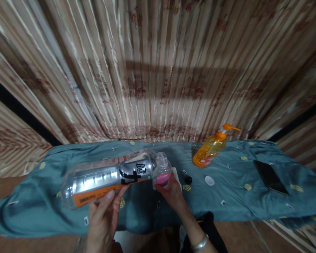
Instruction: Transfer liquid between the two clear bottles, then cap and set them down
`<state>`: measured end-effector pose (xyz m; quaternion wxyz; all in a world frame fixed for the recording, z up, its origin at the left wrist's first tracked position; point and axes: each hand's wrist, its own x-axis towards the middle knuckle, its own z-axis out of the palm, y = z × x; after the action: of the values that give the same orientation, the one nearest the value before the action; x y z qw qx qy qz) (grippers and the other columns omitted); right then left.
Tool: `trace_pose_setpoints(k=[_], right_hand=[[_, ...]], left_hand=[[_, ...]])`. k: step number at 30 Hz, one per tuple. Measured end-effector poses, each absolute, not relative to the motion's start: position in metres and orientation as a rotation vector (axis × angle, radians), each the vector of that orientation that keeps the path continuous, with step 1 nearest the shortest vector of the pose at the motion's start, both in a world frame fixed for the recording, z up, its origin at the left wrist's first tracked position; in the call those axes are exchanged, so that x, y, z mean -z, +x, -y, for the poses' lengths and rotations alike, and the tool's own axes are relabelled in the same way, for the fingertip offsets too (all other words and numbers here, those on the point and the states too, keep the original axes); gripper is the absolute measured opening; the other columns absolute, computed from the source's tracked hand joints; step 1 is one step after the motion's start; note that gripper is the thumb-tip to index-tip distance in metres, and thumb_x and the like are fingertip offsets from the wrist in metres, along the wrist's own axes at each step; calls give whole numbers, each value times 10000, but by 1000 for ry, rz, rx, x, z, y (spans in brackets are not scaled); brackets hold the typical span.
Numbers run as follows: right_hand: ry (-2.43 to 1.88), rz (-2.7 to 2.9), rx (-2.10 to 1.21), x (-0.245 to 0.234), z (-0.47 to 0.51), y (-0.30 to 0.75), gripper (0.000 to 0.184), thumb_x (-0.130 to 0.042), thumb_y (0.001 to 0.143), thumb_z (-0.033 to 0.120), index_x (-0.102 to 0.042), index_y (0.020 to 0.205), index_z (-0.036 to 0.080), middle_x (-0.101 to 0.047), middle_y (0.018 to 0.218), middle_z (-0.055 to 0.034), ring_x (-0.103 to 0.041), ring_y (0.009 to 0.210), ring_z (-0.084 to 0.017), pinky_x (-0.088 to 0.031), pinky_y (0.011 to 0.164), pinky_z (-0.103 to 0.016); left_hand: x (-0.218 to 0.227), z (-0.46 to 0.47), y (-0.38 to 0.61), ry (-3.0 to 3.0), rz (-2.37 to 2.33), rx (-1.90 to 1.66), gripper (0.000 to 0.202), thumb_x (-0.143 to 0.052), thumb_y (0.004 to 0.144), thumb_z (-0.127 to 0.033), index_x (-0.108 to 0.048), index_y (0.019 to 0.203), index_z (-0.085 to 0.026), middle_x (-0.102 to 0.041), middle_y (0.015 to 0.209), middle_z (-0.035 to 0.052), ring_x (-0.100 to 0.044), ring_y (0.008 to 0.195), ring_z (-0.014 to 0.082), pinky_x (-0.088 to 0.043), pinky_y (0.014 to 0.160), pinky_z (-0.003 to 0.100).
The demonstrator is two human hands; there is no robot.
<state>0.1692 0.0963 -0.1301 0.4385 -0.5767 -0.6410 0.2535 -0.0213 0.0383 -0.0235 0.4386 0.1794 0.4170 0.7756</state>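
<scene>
My left hand (104, 209) is closed around a large clear plastic bottle (105, 179) with a silver and orange label, held from below. The bottle lies nearly level above the cloth, its narrow end towards the right. My right hand (171, 191) grips a small clear bottle (162, 170) with a pink label, roughly upright and leaning a little. The large bottle's narrow end comes up against the small bottle near its neck. Whether the two mouths meet, I cannot tell. Part of a white flat item (177, 175) shows behind my right hand.
On the teal cloth (142, 214) stands a pump bottle (209, 151) with orange liquid. Near it are a small black cap-like piece (188, 180) and a white round disc (209, 180). A dark phone (271, 177) lies at the right. Patterned curtains (158, 70) hang behind.
</scene>
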Motion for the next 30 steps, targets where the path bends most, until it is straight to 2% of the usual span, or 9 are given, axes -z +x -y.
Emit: trace_pose_setpoints(k=[3, 7, 12, 25, 30], right_hand=[[-1426, 1597, -630, 130, -97, 169, 702, -731, 683, 267, -416, 1306, 195, -661, 1114, -88, -647, 1042, -271, -534, 895, -403], [-1405, 1603, -588, 132, -97, 170, 718, -735, 684, 279, -416, 1321, 188, -667, 1103, -85, -657, 1019, -264, -543, 877, -391], [-1426, 1598, -610, 132, -97, 170, 675, -741, 689, 299, -440, 1282, 183, -674, 1056, -82, -663, 992, -264, -546, 863, -390], [-1419, 1593, -600, 133, -97, 170, 704, -744, 677, 290, -428, 1296, 178, -672, 1063, -82, -652, 1016, -268, -537, 879, -399], [-1407, 1584, -620, 132, -97, 169, 670, -746, 667, 273, -448, 1262, 190, -675, 1045, -76, -657, 1011, -271, -538, 882, -397]], left_hand=[[20, -37, -21, 431, -1052, -1922, 263, -895, 456, -313, -682, 568, -206, -700, 615, -22, -697, 676, 196, -620, 747, 410], [15, -37, -21, 392, -1079, -1932, 345, -918, 366, -316, -711, 623, -216, -706, 615, -31, -687, 649, 186, -624, 730, 420], [12, -37, -20, 398, -1079, -1925, 373, -915, 377, -315, -730, 688, -225, -724, 661, -20, -697, 690, 202, -621, 741, 422], [13, -36, -20, 433, -1067, -1936, 317, -909, 414, -313, -720, 653, -225, -726, 660, -14, -701, 688, 202, -623, 722, 389], [13, -35, -20, 462, -1067, -1917, 319, -900, 454, -305, -731, 713, -230, -726, 665, -17, -704, 710, 202, -618, 740, 381]])
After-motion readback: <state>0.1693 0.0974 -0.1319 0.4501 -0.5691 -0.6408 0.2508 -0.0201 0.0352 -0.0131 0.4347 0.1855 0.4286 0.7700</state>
